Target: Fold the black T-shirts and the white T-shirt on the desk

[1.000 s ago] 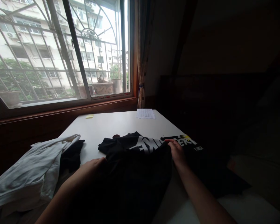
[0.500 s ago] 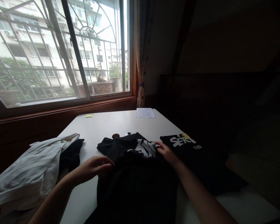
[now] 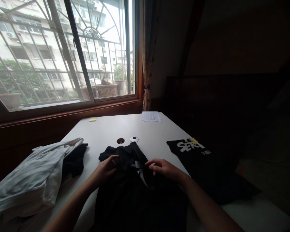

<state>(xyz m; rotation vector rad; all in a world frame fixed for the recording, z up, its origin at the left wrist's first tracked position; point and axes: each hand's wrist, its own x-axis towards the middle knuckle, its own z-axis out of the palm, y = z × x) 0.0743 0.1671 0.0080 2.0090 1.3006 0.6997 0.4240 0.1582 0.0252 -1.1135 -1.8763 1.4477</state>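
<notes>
A black garment with a pale grey print (image 3: 145,196) lies in front of me, its upper part bunched and creased. The print is partly folded out of sight. At its left edge, my left hand (image 3: 106,169) is closed with the fingers curled on the cloth. My right hand (image 3: 165,169) pinches the fabric beside the print on the other side. The garment's lower part runs into dark shadow, so its outline there is hard to make out.
On the white table (image 3: 103,125), a heap of white cloth (image 3: 36,174) lies left, over a black cloth (image 3: 74,161). A black garment with white lettering (image 3: 203,167) lies right. Farther back are papers (image 3: 151,116), a yellow note (image 3: 93,119), a round hole (image 3: 120,140) and a white cap (image 3: 134,139).
Both hands have drawn closer together. The garment's top has been pulled nearer and bunched, folding its print and uncovering the table hole and cap. My right hand has moved down and left.
</notes>
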